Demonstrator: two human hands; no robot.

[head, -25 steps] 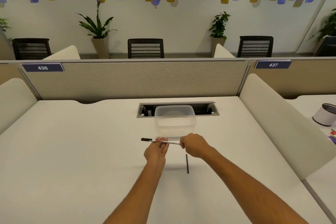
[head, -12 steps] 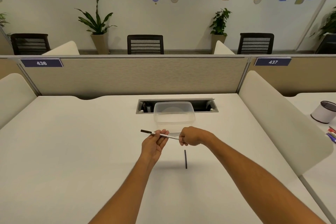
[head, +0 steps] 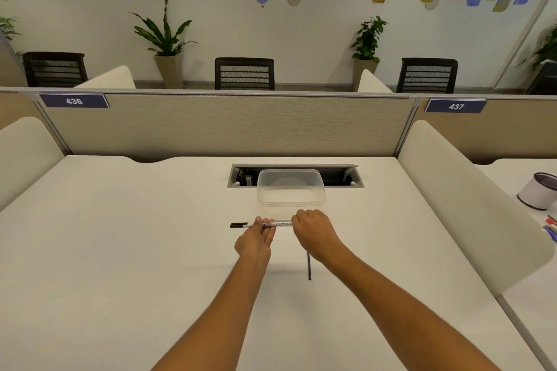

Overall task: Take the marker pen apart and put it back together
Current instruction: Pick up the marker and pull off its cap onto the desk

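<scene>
1. A wide white desk (head: 126,250) fills the view, bounded at the far side by a beige partition (head: 229,126) that bears a blue label "436" (head: 73,101).
2. The marker pen (head: 259,224) is held level above the desk, near its middle. Its black end points left and sticks out past the left hand, and its white printed barrel runs right towards the right hand.
3. The left hand (head: 256,239) pinches the barrel between thumb and fingertips, palm turned up, fingers closed lightly round the pen.
4. The right hand (head: 310,233) is curled into a loose fist over the right end of the barrel. That end is hidden inside the fist, so what else the hand has hold of there cannot be told.
5. A thin dark rod (head: 309,266) lies on the desk just below the right wrist, pointing towards the person, partly hidden by the forearm.
6. A clear plastic tub (head: 291,190) stands just beyond the hands, open at the top, with nothing visible inside it.
7. Behind the tub a cable slot (head: 340,176) is set into the desk, with dark fittings inside.
8. Far right, on the next desk, stands a white cup (head: 538,191) with a dark inside, its contents not visible, and a few coloured pens (head: 551,227) lie near it.
</scene>
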